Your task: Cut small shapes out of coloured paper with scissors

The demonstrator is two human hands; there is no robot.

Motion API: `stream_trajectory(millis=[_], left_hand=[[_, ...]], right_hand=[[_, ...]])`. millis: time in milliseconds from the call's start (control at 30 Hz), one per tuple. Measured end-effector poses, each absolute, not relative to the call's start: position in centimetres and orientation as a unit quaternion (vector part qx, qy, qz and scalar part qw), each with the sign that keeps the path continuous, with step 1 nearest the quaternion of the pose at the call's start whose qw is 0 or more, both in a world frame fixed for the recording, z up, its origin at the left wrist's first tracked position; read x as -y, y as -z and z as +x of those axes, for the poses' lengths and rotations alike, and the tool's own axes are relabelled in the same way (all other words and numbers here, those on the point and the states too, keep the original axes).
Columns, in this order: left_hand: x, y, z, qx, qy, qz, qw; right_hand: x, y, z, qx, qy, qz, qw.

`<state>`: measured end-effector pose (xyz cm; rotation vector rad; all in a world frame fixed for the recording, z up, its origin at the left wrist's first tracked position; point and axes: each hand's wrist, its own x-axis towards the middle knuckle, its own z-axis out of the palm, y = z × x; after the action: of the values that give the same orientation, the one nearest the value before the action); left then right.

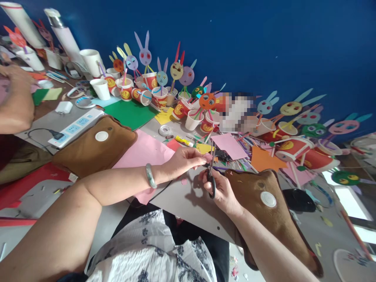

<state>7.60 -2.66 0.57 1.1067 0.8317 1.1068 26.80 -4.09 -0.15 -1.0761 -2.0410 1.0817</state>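
Note:
My right hand [221, 192] grips a pair of scissors [210, 176] by its black handles, blades pointing up and away. Close beside the blades, my left hand [186, 159] pinches a small pink paper piece [208, 157] between thumb and fingertips. The paper touches or nearly touches the blades; I cannot tell which. On the grey table below lies a small round pink paper bit [184, 181]. A large pink sheet [141, 150] stretches under my left forearm, and a green bangle [150, 176] circles that wrist.
Paper cups [126, 89] with rabbit-faced paper figures line the blue wall. Brown cushions [94, 145] lie left and right, near a power strip [78, 126] and a black mouse [299, 200]. Another person's arm [14, 98] reaches in from the left. A glue stick [184, 141] lies ahead.

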Motion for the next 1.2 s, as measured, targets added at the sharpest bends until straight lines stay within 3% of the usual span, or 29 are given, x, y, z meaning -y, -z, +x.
stream_trajectory(millis=[1200], left_hand=[[2.9,-1.7,7.5,-0.367,-0.481,0.481,0.635]], right_hand=[[4.0,0.1,26.9,0.755,-0.416,-0.415,0.291]])
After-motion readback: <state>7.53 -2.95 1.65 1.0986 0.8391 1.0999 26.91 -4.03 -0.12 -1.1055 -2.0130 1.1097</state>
